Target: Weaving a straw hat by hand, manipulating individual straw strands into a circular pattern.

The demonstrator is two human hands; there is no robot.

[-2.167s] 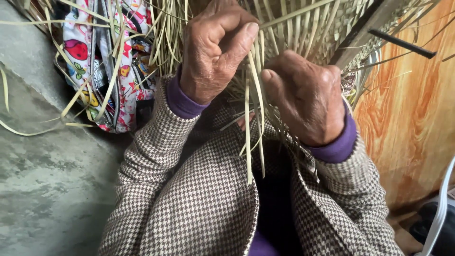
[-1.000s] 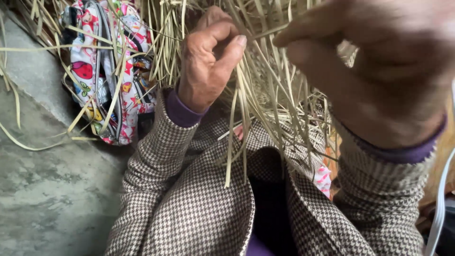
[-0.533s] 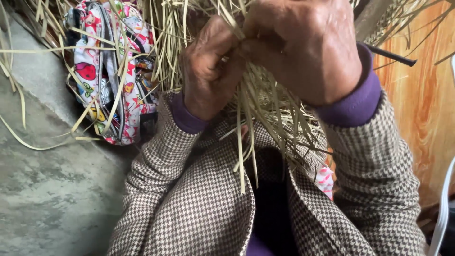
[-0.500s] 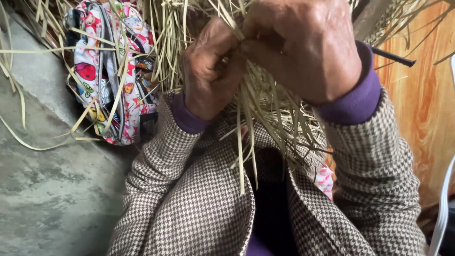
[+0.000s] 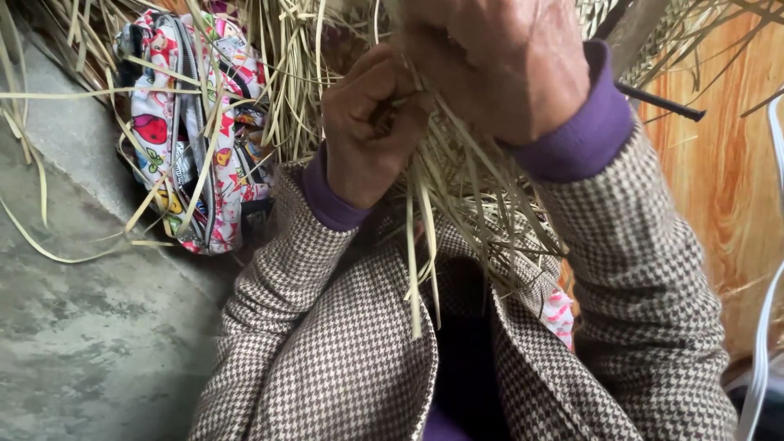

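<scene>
A bundle of pale green-yellow straw strips [image 5: 457, 196] hangs down over my lap from a woven piece at the top of the view. My left hand [image 5: 371, 131] is curled into a fist around several of these strips, thumb pressed against them. My right hand [image 5: 498, 61] is above and to the right of it, fingers bent into the same strips where the two hands meet. Both arms wear checked jacket sleeves with purple cuffs. The woven part itself is mostly hidden behind my hands.
A flowered fabric bag [image 5: 192, 131] with a zip lies at upper left under loose strips. A grey concrete floor [image 5: 73, 327] fills the left. An orange wooden panel [image 5: 727, 188] stands at right, with a thin dark rod [image 5: 657, 102] crossing it and a white cord [image 5: 763, 343] at the edge.
My right hand rose from the lap side up over the straw and closed in against the left hand. The left hand went from pinching a strip to a tighter fist.
</scene>
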